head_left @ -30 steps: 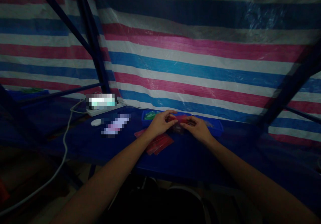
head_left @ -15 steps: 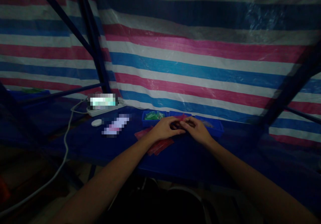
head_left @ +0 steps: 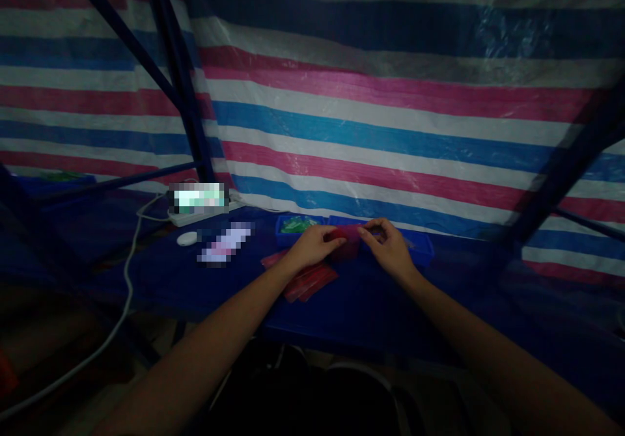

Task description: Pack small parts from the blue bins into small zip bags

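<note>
Above blue table (head_left: 371,312): red packet (head_left: 346,241) held between both hands.
Left hand (head_left: 316,247): pinching packet's left edge.
Right hand (head_left: 387,248): pinching packet's right edge.
Beneath hands: loose red packets (head_left: 308,281).

The only camera is worn on the person's head. It looks forward and down from above the body, toward the left hand (head_left: 317,247) and the right hand (head_left: 385,250), over a dark blue table (head_left: 371,312), with a pink, white and blue striped plastic tarpaulin (head_left: 390,117) behind.
</note>
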Tool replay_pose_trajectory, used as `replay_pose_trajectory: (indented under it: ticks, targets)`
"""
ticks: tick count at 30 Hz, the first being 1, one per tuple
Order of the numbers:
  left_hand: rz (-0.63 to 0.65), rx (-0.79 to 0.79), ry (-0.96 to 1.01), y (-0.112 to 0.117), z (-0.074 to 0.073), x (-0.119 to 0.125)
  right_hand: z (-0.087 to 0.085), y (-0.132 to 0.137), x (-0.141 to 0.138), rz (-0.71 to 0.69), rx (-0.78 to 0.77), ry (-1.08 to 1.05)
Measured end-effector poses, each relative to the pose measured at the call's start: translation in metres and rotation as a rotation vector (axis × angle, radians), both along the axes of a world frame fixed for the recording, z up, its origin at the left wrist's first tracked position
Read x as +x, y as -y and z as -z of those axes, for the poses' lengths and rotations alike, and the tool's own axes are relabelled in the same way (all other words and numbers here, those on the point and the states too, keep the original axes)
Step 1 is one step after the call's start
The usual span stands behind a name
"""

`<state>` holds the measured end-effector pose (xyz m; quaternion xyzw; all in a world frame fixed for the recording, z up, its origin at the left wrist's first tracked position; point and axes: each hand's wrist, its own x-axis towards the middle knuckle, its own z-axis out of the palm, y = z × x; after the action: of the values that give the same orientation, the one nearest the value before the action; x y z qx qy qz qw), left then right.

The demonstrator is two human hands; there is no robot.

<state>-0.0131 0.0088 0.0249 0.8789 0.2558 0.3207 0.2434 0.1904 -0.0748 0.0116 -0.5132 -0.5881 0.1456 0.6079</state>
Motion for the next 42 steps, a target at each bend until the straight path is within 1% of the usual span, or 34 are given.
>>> replay_pose_trajectory:
  ticks: [2,5,7,9,11,13,14,16,18,20,22,24,27,29,31,33,35,37,38,42]
  targets:
    - [0.027,-0.005,-0.002,0.0,0.0,0.0,0.003,-0.002,-0.001,-0.049,-0.013,-0.021]
    - [0.06,-0.026,0.007,0.0,0.002,0.001,0.008,-0.005,0.0,-0.225,-0.092,-0.007]
    - [0.059,-0.032,0.046,0.0,0.003,0.001,0.01,-0.007,0.003,-0.286,-0.141,0.023]
    - [0.025,-0.015,0.121,-0.002,0.003,0.001,0.012,-0.009,0.008,-0.242,-0.148,0.041]
    - [-0.038,0.045,0.196,-0.002,0.0,0.0,0.013,-0.01,0.011,-0.14,-0.122,0.045]
    - [-0.07,0.123,0.213,0.0,-0.003,-0.001,0.012,-0.01,0.012,-0.06,-0.096,0.042]
    - [-0.052,0.145,0.19,0.001,-0.004,-0.001,0.011,-0.008,0.01,-0.049,-0.09,0.039]
    - [0.041,0.137,0.09,0.006,-0.004,-0.001,0.007,-0.004,0.005,-0.114,-0.123,0.025]
    - [0.112,0.108,-0.017,0.011,-0.003,0.001,0.003,0.0,-0.001,-0.248,-0.189,-0.018]
    - [0.107,0.105,-0.062,0.013,-0.002,0.002,-0.002,0.004,-0.007,-0.348,-0.233,-0.075]
    - [0.075,0.118,-0.041,0.012,-0.001,0.003,-0.005,0.006,-0.01,-0.377,-0.224,-0.12]
    - [0.051,0.109,0.015,0.009,-0.001,0.002,-0.006,0.006,-0.009,-0.345,-0.175,-0.136]
    - [0.014,0.049,0.077,0.003,0.0,0.001,-0.005,0.005,-0.004,-0.205,-0.09,-0.1]
    - [0.043,-0.012,0.056,0.001,0.001,0.001,-0.004,0.003,-0.001,-0.088,-0.043,-0.03]
    - [0.123,-0.074,0.009,0.001,0.002,0.001,-0.002,0.002,0.002,-0.013,-0.027,0.048]
    - [0.186,-0.121,-0.02,0.003,0.002,0.001,-0.001,0.001,0.003,-0.025,-0.063,0.095]
    - [0.19,-0.144,-0.026,0.004,0.003,0.002,0.001,0.0,0.004,-0.116,-0.115,0.122]
    - [0.15,-0.15,-0.018,0.005,0.004,0.003,0.002,-0.002,0.005,-0.201,-0.125,0.135]
    - [0.127,-0.146,-0.007,0.004,0.004,0.003,0.003,-0.003,0.006,-0.22,-0.122,0.132]
    - [0.028,-0.067,0.112,-0.001,0.002,0.001,0.008,-0.008,0.011,-0.173,-0.127,0.034]
